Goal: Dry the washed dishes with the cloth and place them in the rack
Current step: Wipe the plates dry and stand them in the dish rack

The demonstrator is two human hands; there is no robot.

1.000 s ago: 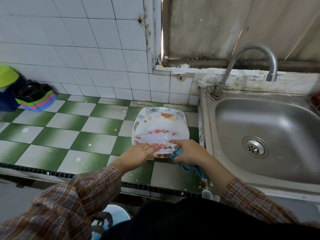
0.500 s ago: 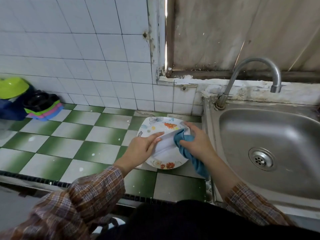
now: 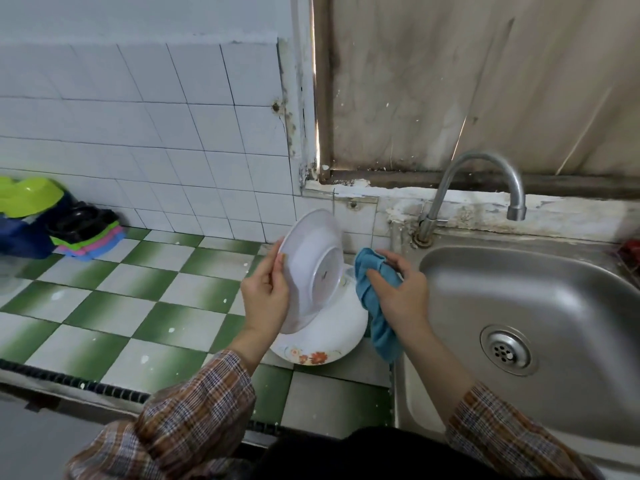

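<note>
While the left hand point(image 3: 265, 299) grips a round white plate point(image 3: 311, 268) tilted on edge, underside toward the camera, the right hand point(image 3: 401, 289) at its 3 o'clock clutches a crumpled blue cloth point(image 3: 372, 299). Beneath sits another flower-rimmed white plate point(image 3: 322, 348) on the green-and-white tiled counter point(image 3: 156, 306) — the steel sink basin point(image 3: 554, 306), further toward 3 o'clock, holds nothing.
</note>
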